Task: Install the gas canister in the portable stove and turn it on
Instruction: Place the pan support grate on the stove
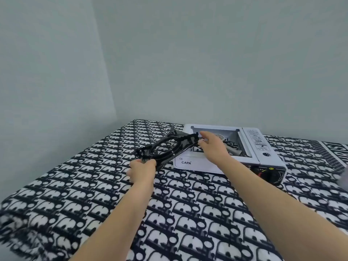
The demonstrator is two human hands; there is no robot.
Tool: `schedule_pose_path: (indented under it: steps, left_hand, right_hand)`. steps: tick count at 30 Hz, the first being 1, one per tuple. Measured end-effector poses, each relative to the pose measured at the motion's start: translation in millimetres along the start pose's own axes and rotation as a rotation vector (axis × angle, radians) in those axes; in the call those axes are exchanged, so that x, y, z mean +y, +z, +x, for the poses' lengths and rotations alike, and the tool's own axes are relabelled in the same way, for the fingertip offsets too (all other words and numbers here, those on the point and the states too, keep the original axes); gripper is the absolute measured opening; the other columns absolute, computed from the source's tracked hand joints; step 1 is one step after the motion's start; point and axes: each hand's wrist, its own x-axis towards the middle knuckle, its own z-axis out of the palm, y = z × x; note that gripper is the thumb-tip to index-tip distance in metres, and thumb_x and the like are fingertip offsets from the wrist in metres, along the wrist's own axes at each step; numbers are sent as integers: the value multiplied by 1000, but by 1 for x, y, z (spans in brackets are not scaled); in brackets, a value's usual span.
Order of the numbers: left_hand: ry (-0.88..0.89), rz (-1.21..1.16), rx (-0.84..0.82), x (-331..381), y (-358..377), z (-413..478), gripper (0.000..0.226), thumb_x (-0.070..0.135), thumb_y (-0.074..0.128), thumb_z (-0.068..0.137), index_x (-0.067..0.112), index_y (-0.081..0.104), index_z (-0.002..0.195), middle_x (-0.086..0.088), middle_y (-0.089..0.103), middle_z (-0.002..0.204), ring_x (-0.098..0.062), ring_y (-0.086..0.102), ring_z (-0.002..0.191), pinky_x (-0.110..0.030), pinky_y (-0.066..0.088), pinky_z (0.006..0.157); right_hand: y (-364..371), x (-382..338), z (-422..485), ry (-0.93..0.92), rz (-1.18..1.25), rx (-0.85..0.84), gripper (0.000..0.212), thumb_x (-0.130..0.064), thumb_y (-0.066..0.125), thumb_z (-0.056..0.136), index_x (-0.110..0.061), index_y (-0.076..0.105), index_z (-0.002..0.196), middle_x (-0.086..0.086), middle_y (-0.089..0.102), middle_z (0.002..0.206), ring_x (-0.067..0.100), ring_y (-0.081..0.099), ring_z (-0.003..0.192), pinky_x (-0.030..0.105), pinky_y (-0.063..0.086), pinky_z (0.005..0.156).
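A white portable stove [195, 163] marked CAPA lies on the patterned cloth, with its burner well uncovered. Its closed canister lid [255, 142] is on the right, and a black control knob [273, 175] sits on the front right. Both hands hold a black pan-support grate [165, 147], tilted up over the stove's left edge. My left hand [142, 171] grips the grate's near corner. My right hand [212, 146] pinches its far right edge above the burner well. No gas canister shows.
The table is covered by a black-and-white patterned cloth [169, 213]. Plain grey walls [169, 63] stand behind and to the left. A blurred pale object [343, 178] shows at the right edge.
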Motion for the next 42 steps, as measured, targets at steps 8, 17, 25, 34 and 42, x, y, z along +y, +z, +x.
schedule_pose_path:
  steps: [8,17,25,34,42]
  left_hand:
    - [66,-29,-32,-5,6,2,32,8,47,96,13,51,127,-18,42,140,-13,43,64,-24,30,49]
    - [116,-45,51,-9,11,-3,44,-3,35,93,15,55,127,-16,46,134,-18,46,56,-27,35,44]
    - [224,-64,44,-2,12,-11,43,-5,38,91,22,60,116,-10,54,126,-15,51,58,-23,36,44]
    - [428,-91,9,6,26,-20,34,-4,50,92,18,70,107,0,67,110,-27,65,97,-43,57,86]
    - [533,-76,-94,16,39,-27,33,-2,55,92,18,72,111,3,70,105,-17,66,96,-29,54,89]
  right_hand:
    - [7,-5,-1,-7,-7,45,33,-8,40,99,-13,56,128,5,60,128,20,56,108,25,36,84]
    - [8,-6,0,7,25,77,22,-14,46,99,-12,55,119,0,59,107,11,50,84,21,37,65]
    - [2,3,-5,28,58,178,19,-16,51,98,-10,54,116,-5,54,100,12,50,88,24,36,76]
    - [-19,17,-12,55,186,386,8,-17,61,92,-21,54,96,-18,54,84,-7,51,76,10,33,56]
    - [-44,25,-23,11,264,497,17,-13,65,88,-29,58,85,-13,64,87,-5,61,74,8,44,54]
